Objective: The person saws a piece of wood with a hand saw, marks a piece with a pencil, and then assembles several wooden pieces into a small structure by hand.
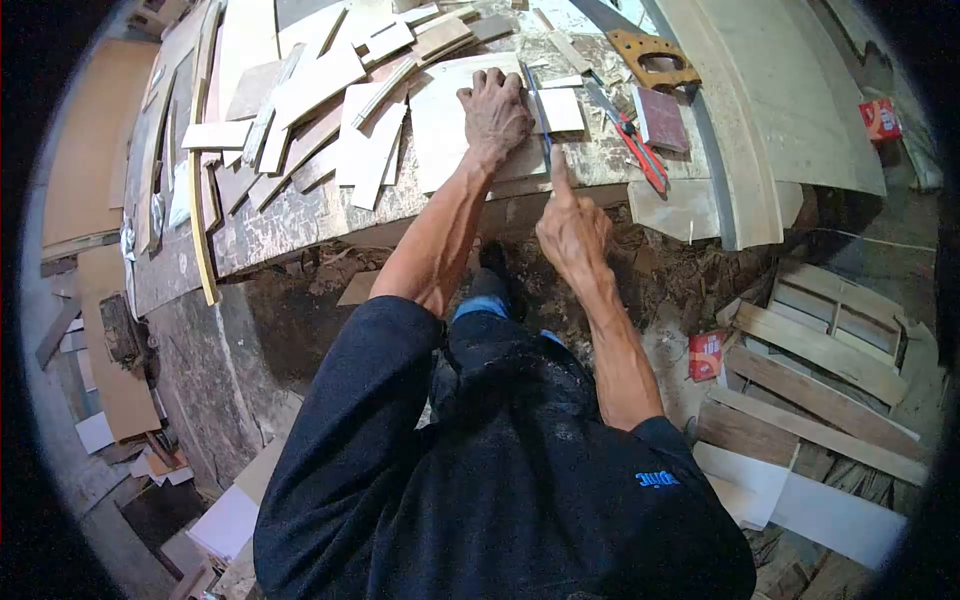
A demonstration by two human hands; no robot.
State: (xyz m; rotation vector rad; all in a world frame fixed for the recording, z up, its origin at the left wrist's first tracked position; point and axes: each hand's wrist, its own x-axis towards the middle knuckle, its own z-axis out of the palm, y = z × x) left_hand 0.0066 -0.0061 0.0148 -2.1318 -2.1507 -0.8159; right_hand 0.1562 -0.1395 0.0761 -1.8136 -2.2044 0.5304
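Observation:
A pale flat board [440, 135] lies at the bench's near edge. My left hand [495, 115] presses down on it, fingers bent near its far side and thumb out to the left. A thin blue strip [537, 105], seemingly a hacksaw blade, runs along the board's right side. Its near end meets my right hand [573, 232], whose index finger stretches along it while the other fingers curl closed. Whatever lies inside that palm is hidden. Just right of the strip is a small white offcut [561, 110].
Red-handled pliers [640, 150], a maroon block [661, 118] and a wooden-handled saw [655, 62] lie to the right. Several wood offcuts [320, 85] pile up on the left. Boards [820, 390] and a red box [705, 356] are on the floor at right.

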